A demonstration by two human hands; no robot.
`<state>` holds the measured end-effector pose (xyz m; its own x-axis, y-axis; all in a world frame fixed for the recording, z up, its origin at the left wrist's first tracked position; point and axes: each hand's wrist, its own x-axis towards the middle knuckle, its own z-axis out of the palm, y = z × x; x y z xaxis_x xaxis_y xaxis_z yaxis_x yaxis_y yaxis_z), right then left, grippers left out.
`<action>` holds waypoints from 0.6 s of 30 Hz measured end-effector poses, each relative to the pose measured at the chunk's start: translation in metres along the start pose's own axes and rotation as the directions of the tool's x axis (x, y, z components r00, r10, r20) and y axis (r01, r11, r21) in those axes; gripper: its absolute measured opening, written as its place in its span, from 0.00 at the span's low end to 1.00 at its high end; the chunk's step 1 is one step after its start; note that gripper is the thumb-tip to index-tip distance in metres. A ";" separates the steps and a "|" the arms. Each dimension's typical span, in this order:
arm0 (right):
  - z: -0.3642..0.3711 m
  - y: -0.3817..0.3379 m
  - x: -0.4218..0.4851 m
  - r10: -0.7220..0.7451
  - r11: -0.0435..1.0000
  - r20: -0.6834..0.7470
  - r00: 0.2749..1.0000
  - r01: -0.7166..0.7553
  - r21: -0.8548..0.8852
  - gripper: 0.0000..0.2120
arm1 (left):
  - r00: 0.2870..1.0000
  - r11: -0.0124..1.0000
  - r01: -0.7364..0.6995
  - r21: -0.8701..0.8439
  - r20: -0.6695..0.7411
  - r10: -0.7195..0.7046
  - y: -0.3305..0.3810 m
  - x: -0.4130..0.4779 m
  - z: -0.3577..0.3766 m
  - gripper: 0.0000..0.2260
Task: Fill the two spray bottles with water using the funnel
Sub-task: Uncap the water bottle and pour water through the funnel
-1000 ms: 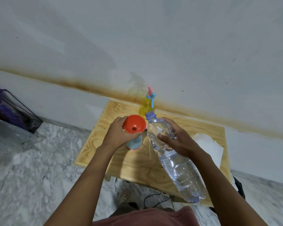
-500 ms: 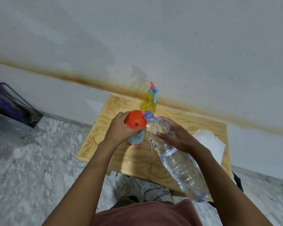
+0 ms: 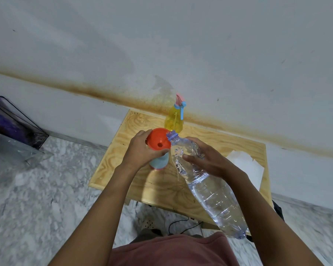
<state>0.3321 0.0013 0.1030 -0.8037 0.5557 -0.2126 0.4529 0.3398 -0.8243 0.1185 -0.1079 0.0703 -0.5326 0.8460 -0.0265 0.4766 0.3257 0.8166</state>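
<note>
Left hand (image 3: 140,152): clamped on the funnel, fingers curled round its left rim, thumb tip under the near rim
Right hand (image 3: 206,160): wrapped round the upper part of the water bottle, fingers across its near side, just below the shoulder
Funnel (image 3: 158,141): orange, upright, mouth facing up with the dark spout hole showing in the middle; it sits on top of the blue bottle
Blue bottle (image 3: 159,162): stands on the bench under the funnel; only its lower body shows below the left hand, with a pinkish band at the base; spray head off
Water bottle (image 3: 210,191): large, clear, held off the bench and tilted, base toward the person, blue-ringed neck at the funnel's right rim; whether water is running out cannot be told
Yellow bottle (image 3: 174,120): upright at the far edge of the bench, just behind the funnel, pink and blue spray head on
Bench (image 3: 113,166): small plywood top set against the wall
Paper (image 3: 246,166): white sheet lying on the right side of the bench, beyond the right forearm
Wall (image 3: 181,45): pale, with a brown stained band running along it
Floor (image 3: 46,198): grey marbled; a black cable (image 3: 181,224) lies under the bench's near edge
Basket (image 3: 17,120): black wire, at the left by the wall, something purple inside
</note>
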 end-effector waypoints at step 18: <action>-0.002 0.006 0.001 0.010 0.999 0.042 0.999 -0.012 0.045 0.27 | 1.000 1.000 -0.003 -0.009 -0.007 0.003 -0.001 0.000 0.001 0.38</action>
<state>0.3345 0.0056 0.0991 -0.8147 0.5265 -0.2430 0.4450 0.2990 -0.8442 0.1193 -0.1077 0.0691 -0.5361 0.8439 -0.0203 0.4716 0.3194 0.8219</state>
